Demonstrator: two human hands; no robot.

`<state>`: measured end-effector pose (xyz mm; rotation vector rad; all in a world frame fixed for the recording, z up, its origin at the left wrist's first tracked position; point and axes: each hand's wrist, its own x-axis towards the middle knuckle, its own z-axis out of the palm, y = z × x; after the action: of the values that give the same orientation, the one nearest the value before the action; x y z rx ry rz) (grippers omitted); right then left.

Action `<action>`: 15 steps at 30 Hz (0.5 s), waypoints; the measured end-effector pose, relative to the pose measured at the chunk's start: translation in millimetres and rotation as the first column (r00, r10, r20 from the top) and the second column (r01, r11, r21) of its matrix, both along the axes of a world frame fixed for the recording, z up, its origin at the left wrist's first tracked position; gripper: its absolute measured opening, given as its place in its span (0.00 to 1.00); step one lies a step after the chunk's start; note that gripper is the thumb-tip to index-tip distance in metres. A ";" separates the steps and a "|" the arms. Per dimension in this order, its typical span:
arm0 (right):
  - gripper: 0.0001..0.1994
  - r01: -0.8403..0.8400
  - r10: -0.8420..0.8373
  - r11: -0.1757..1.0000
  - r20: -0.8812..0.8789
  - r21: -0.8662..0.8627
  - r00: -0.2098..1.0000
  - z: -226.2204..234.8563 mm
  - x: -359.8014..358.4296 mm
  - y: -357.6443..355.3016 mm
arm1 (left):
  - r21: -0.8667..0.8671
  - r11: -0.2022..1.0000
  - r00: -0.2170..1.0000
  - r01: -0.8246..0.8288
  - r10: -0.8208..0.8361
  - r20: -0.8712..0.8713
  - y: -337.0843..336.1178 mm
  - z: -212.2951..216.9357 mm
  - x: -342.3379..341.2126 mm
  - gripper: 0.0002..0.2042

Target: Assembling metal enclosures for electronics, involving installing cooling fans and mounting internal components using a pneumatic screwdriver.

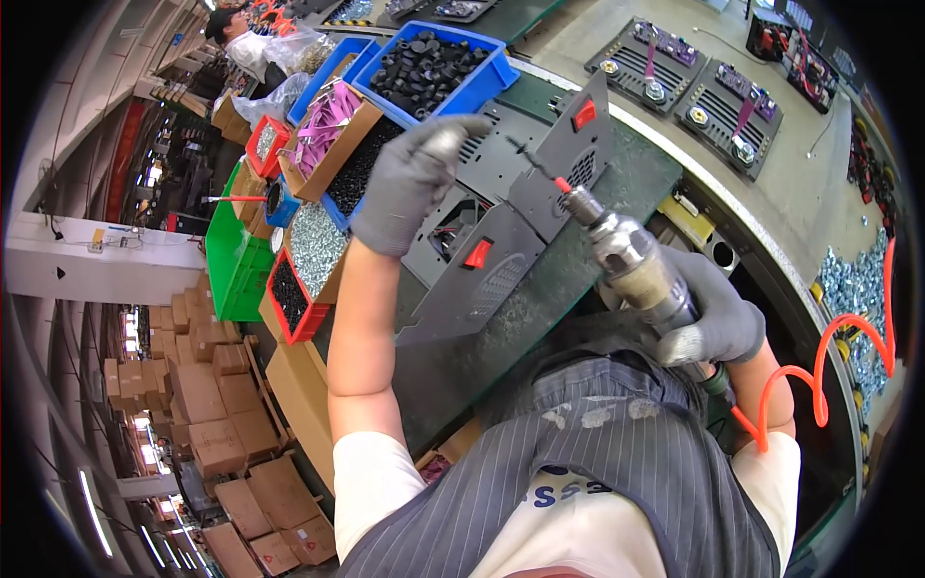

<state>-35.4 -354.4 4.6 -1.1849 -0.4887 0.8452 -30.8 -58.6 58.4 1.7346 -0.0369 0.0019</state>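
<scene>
My right hand (725,313), in a grey glove, is wrapped round a pneumatic screwdriver (641,265). The tool points up and to the left, its bit near a grey metal housing (549,159) with a red rocker switch (584,115). My left hand (409,183), also gloved, is raised over the bench with its fingers curled and pressed together; what they hold, if anything, is too small to name. Below and right of it stands a second grey housing (482,284) with a red rocker switch (477,254) and wires showing inside.
Left of the housings are a blue bin of black knob-like parts (424,72), a carton of pink strips (332,125), a tray of silver screws (316,241) and a red bin of black screws (287,294). An orange coiled hose (819,385) trails right. Part-built plates (732,116) lie on the conveyor.
</scene>
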 end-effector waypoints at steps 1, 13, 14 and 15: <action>0.39 -0.033 0.033 0.999 -0.001 -0.002 0.999 -4.1 1.4 -7.4 | 0.168 0.986 0.997 0.014 -0.002 -0.073 2.0 -11.9 1.0 0.21; 0.34 -0.055 0.049 0.987 -0.042 -0.151 0.998 -47.3 -8.6 -40.0 | 0.297 0.937 0.974 0.185 -0.134 -0.185 12.5 -87.4 3.7 0.12; 0.34 -0.062 0.056 0.987 -0.047 -0.146 0.997 -47.5 -9.3 -37.3 | 0.300 0.937 0.973 0.181 -0.127 -0.191 18.8 -94.5 1.6 0.12; 0.34 -0.070 0.063 0.985 -0.051 -0.157 0.997 -52.7 -8.6 -36.6 | -0.039 0.989 0.952 0.141 -0.146 -0.270 19.6 -106.7 7.5 0.12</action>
<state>-44.1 -391.0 -48.1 -1.2980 -0.4309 0.9810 -23.3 -38.9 -48.3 1.6958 0.0395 -0.3420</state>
